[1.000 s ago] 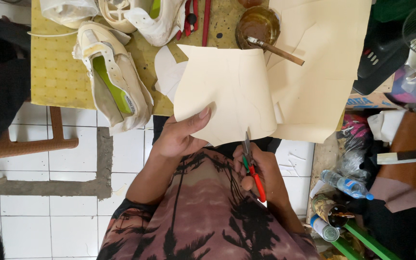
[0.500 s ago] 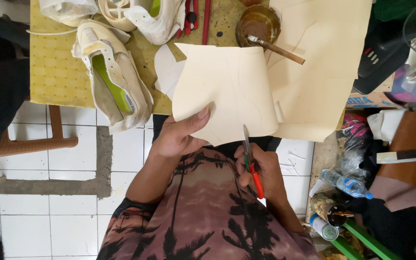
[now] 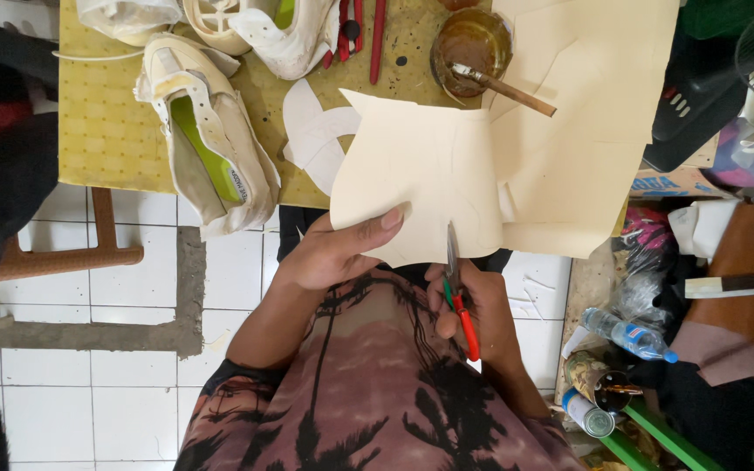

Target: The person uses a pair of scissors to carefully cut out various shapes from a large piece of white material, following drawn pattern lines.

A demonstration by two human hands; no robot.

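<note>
A cream sheet of thin, flexible material (image 3: 421, 183), likely light and floppy (best gripped near its lower edge), overhangs the yellow worktable (image 3: 106, 131). The left hand (image 3: 333, 253) pinches that edge, thumb on top; the right hand (image 3: 473, 310) closes around red-and-green-handled scissors (image 3: 457, 292) touching the sheet's edge.

A yellow table (image 3: 98, 131) is seen at the far side, above a white tiled floor (image 3: 71, 384). On the table a white shoe (image 3: 211, 148) is laid at the left, and more shoes (image 3: 263, 26) farther away. Red pliers (image 3: 351, 30), a brown bowl (image 3: 471, 39) with a brush (image 3: 508, 85), white cutouts (image 3: 311, 135) and a beige sheet (image 3: 586, 105) are placed to the right.
</note>
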